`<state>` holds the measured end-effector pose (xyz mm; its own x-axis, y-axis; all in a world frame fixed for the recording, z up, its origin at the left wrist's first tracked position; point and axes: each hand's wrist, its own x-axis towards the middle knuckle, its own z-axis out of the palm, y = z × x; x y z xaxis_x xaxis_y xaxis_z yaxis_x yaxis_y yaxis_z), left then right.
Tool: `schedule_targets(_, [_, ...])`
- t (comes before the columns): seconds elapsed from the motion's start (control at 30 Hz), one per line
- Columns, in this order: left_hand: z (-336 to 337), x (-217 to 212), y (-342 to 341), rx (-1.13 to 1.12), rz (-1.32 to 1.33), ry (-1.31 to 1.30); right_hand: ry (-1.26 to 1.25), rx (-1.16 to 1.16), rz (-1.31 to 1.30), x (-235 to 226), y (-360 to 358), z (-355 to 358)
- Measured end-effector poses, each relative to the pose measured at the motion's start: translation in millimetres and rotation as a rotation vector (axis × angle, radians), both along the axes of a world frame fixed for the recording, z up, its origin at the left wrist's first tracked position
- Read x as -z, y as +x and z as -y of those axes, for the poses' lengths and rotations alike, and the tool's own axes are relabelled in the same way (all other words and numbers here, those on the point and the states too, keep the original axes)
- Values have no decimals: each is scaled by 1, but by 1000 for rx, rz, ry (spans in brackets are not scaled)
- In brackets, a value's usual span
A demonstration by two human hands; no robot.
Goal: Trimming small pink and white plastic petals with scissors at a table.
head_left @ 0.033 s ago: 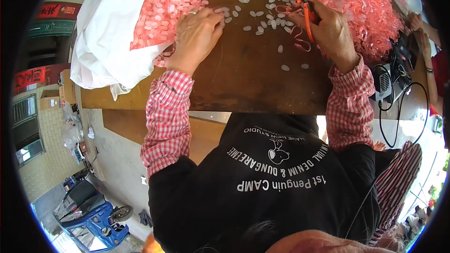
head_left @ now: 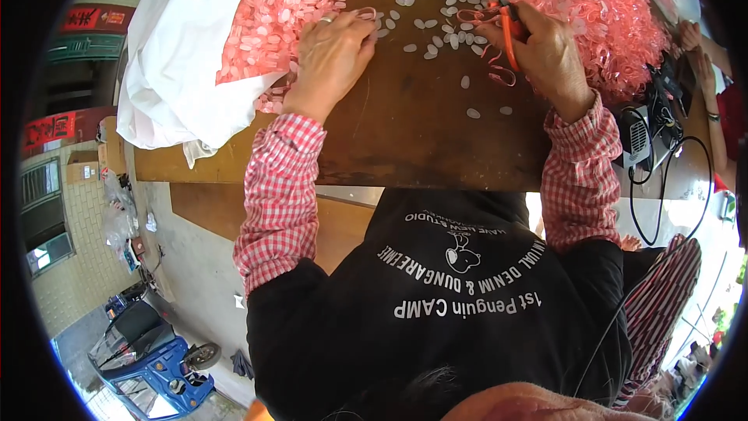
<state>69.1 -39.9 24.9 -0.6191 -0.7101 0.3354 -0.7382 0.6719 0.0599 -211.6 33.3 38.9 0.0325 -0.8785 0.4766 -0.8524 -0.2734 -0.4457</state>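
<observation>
My left hand [head_left: 331, 51] rests at the edge of a heap of pink oval pieces [head_left: 273, 0], its fingertips curled down on a pink plastic loop [head_left: 366, 13]. My right hand [head_left: 549, 51] grips orange-handled scissors [head_left: 508, 31], blades pointing away into a second pink heap [head_left: 600, 0]. Pale oval cut-outs [head_left: 436, 27] lie scattered between my hands on the brown wooden table [head_left: 421, 140]. A few loose pink loops [head_left: 502, 76] lie beside my right hand.
A white cloth sack [head_left: 179, 54] hangs over the table's left end under the pink pieces. A black device with cables [head_left: 647, 136] sits at the right end, near another person's hand [head_left: 693, 35]. A blue vehicle [head_left: 148, 359] stands on the ground at lower left.
</observation>
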Motion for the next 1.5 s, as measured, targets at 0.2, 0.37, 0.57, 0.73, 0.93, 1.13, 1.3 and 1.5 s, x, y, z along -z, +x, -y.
schedule_targets(0.2, [7,4,-39,284,-698,302,56,-132,37,7,9,-2])
schedule_targets(0.37, [-21,4,-69,284,-1260,970,355,-160,520,3,17,-7])
schedule_targets(0.57, [-29,11,-81,408,-982,461,337,-304,756,16,24,0])
schedule_targets(0.73, [-30,-4,-70,339,-1194,990,437,-353,678,3,16,-1])
schedule_targets(0.93, [-23,1,-61,327,-1001,982,269,-407,499,9,10,2])
schedule_targets(1.13, [-26,10,-69,272,-1215,914,101,-142,160,9,10,2])
schedule_targets(1.3, [-24,21,-72,211,-1241,616,39,-100,-12,17,16,-1])
schedule_targets(1.5, [-27,18,-78,226,-1199,419,125,-47,-127,11,26,-6])
